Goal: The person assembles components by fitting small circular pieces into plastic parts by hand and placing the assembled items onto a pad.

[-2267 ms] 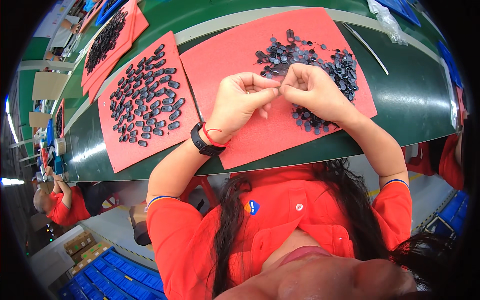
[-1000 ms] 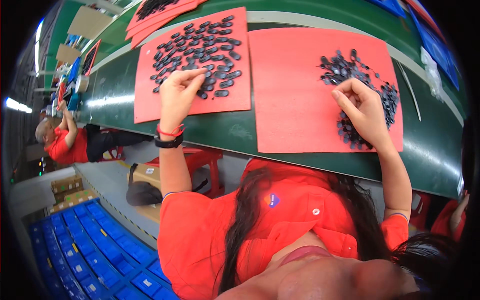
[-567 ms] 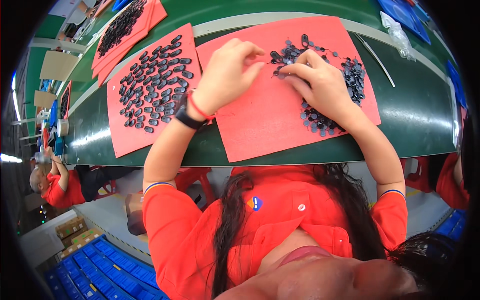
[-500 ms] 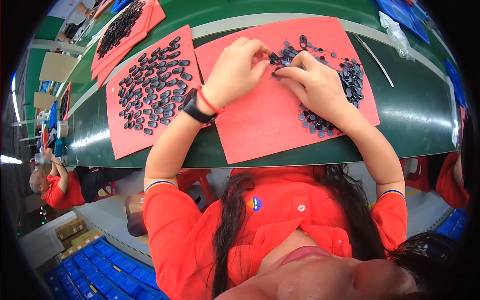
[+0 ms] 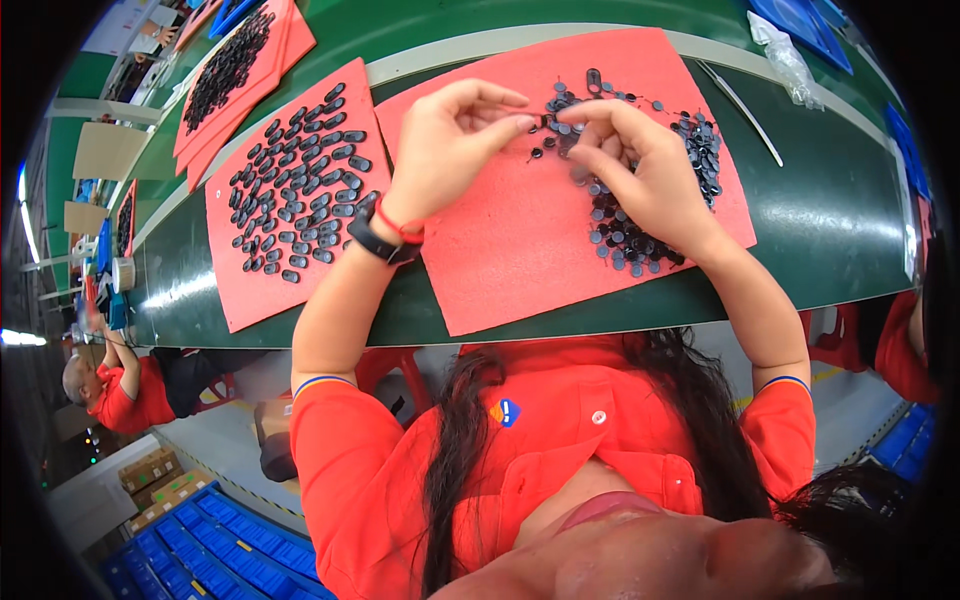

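My left hand [image 5: 450,145] hovers over the pink mat [image 5: 500,250], its thumb and forefinger bent toward each other. A small black part [image 5: 541,121] shows at the thumb tip; its shape is too small to make out. Facing it, my right hand [image 5: 640,165] has thumb and forefinger apart at the edge of a pile of small round dark discs [image 5: 625,235], some with thin tails. Motion blurs its fingertips. More discs [image 5: 703,150] lie beyond this hand. One black oval piece [image 5: 594,80] sits at the far side of the mat.
On a second pink mat [image 5: 235,290] at the left, many black oval pieces [image 5: 300,180] lie in rows. Farther left are stacked mats with a dark heap [image 5: 230,70]. Tweezers [image 5: 745,112] and a clear plastic bag [image 5: 787,62] rest at the right. A co-worker [image 5: 125,385] sits far left.
My left hand has drawn back slightly to the left, away from the discs. My right thumb and forefinger have spread apart, and the two hands are a little farther from each other.
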Motion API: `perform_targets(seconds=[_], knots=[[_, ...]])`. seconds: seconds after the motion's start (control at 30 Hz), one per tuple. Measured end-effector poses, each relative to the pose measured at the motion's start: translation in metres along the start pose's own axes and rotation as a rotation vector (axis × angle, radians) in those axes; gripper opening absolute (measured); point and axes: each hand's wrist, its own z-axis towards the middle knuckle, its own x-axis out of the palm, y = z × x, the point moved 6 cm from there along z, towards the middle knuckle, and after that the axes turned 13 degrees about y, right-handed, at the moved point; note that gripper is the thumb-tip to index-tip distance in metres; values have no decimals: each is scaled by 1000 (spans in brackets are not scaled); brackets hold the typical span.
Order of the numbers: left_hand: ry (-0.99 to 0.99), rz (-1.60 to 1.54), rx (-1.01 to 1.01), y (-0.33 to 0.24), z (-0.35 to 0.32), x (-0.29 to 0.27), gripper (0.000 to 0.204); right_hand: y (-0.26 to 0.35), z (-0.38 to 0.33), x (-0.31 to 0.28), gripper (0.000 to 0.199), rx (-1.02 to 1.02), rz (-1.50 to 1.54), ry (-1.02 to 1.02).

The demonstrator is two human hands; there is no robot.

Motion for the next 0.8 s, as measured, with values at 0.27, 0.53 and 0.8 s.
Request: perform_targets(seconds=[0.27,0.53,0.8], knots=[[80,-501,-302,14,-32,26,20,5,-5,0,13,43,525,-19],[86,-535,-286,13,-32,32,22,-1,-7,7,10,71,224,-23],[112,-539,-311,14,-36,34,21,11,-6,6,7,-76,-54,-112]])
